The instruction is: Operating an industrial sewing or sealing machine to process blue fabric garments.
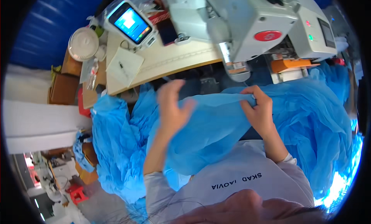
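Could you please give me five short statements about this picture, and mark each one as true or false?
1. The right hand pinches blue fabric. True.
2. The left hand holds the pen. False: the left hand is open, and the pen lies on white paper.
3. The handheld device has a lit screen. True.
4. The floor stool is green. False: the floor stool is red.
5. The sewing machine bears a red oval. True.

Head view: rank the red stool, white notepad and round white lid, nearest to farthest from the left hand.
From the left hand:
1. White notepad, up and left.
2. Round white lid, farther left, beyond the notepad.
3. Red stool, in the lower-left background.
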{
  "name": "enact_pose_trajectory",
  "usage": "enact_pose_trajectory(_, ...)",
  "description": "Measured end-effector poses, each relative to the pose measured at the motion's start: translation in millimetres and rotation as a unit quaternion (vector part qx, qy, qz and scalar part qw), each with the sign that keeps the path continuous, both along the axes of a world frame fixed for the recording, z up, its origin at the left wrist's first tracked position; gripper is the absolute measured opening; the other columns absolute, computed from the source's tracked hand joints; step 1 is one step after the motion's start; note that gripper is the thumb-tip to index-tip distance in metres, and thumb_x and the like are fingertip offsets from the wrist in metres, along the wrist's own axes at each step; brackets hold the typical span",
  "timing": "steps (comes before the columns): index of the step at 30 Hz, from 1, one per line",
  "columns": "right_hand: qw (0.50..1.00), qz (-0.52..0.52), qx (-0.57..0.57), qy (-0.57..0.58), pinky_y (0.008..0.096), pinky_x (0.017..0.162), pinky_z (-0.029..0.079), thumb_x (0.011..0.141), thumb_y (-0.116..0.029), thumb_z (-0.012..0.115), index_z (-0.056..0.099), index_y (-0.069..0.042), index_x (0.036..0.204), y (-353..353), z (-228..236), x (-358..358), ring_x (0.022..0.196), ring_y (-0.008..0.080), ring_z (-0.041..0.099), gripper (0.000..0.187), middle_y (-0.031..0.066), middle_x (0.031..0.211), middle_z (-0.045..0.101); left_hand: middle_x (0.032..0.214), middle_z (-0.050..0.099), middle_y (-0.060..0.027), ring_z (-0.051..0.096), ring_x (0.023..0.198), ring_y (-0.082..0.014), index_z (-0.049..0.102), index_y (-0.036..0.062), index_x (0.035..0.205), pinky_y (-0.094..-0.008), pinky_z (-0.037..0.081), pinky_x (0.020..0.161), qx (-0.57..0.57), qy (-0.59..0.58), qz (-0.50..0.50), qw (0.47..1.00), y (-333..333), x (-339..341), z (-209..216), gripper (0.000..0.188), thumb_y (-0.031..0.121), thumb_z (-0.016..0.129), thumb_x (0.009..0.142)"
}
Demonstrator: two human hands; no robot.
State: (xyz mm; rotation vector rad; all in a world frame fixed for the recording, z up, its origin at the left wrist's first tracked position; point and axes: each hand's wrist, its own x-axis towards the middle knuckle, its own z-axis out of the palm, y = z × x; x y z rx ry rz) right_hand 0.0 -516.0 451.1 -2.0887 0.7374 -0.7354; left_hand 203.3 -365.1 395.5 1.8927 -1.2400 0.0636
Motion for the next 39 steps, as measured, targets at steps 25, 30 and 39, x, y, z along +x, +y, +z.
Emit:
enact_pose_trajectory(25, 0.990, -0.073, 0.117, -0.008, 0.0250, 0.055, 0.043, 0.087, -0.012, 0.061, 0.065, 0.000, 0.084, -97.8, -32.3, -7.5, 0.062, 0.0095, 0.054, 0.013, 0.0069, 0.067, 0.060, 0.088, 0.063, -0.0027, 0.059, 0.075, -0.0098, 0.061, 0.0031, 0.105, -0.0218, 0.046, 0.060, -0.072, 0.682, 0.001, 0.728, 1.4, 14.2, -21.1, 0.020, 0.012, 0.058, 0.088)
enact_pose_trajectory(30, 0.996, -0.072, -0.051, 0.001, 0.0344, 0.049, 0.043, 0.086, -0.014, 0.061, 0.058, 0.000, 0.080, -106.8, -50.1, 19.6, 0.056, 0.0351, 0.058, 0.015, 0.0186, 0.064, 0.057, 0.092, 0.061, -0.0019, 0.058, 0.082, -0.0100, 0.060, 0.0038, 0.104, -0.0219, 0.046, 0.062, 0.124, 0.656, 0.053, 0.742, -27.3, 62.6, -9.2, 0.024, 0.014, 0.064, 0.083)
enact_pose_trajectory(39, 0.926, -0.002, 0.375, -0.035, 0.0242, 0.079, 0.043, 0.096, -0.033, 0.049, 0.054, -0.002, 0.112, -84.1, -51.2, -15.5, 0.094, 0.0141, 0.056, 0.036, 0.0016, 0.101, 0.061, 0.088, 0.063, -0.0059, 0.059, 0.076, -0.0136, 0.064, 0.0020, 0.086, -0.0265, 0.046, 0.065, 0.170, 0.052, 0.120, 0.977, 47.8, 67.4, -68.2, 0.010, 0.002, 0.061, 0.077)
